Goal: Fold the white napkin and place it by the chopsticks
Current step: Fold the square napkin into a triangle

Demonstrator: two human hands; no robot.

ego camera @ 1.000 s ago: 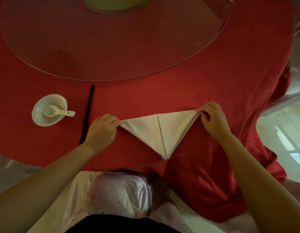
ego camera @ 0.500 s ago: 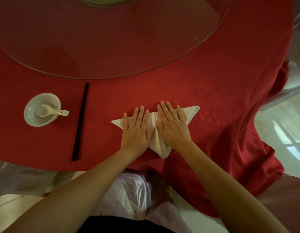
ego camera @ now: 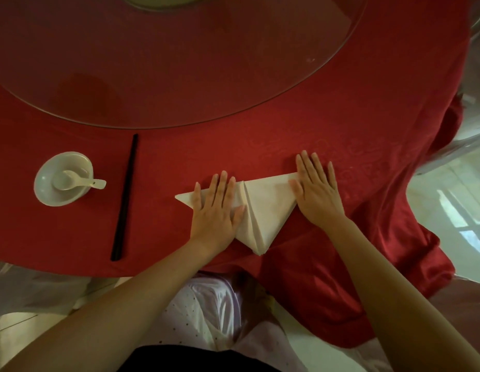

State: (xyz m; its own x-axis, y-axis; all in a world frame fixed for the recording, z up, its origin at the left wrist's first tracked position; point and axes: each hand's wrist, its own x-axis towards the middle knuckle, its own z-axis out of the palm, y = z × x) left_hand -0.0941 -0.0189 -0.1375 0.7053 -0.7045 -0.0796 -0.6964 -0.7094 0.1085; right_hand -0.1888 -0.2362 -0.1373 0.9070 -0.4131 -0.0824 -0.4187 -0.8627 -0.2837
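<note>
A white cloth napkin [ego camera: 265, 210], folded into a triangle, is laid flat on the bench [ego camera: 179, 157], which is covered by a red patterned tablecloth. The napkin is placed to the right of the pair of black chopsticks [ego camera: 125, 196] and apart from them, with a strip of red cloth seen between its left tip and the sticks. Its long edge is turned away from the person and its point is directed toward the bench's near edge. A fold line is seen running from the middle of the long edge down to that point.

The left hand [ego camera: 217, 213] is pressed flat on the half of the napkin nearer the chopsticks; its fingers [ego camera: 222, 183] are held straight and slightly spread, and nothing is grasped. The right hand [ego camera: 318, 194] is laid flat over the corner farthest from the chopsticks, partly on the tablecloth; its fingers [ego camera: 306, 165] are likewise extended and released.

The chopsticks are laid together, running from the near edge of the bench up to the rim of a large round glass turntable [ego camera: 179, 63]. On the other side of the chopsticks from the napkin, a small round white bowl [ego camera: 45, 194] is set close by. A white ceramic soup spoon [ego camera: 72, 180] is held in it, scoop resting inside and handle projecting over the rim toward the chopsticks.
</note>
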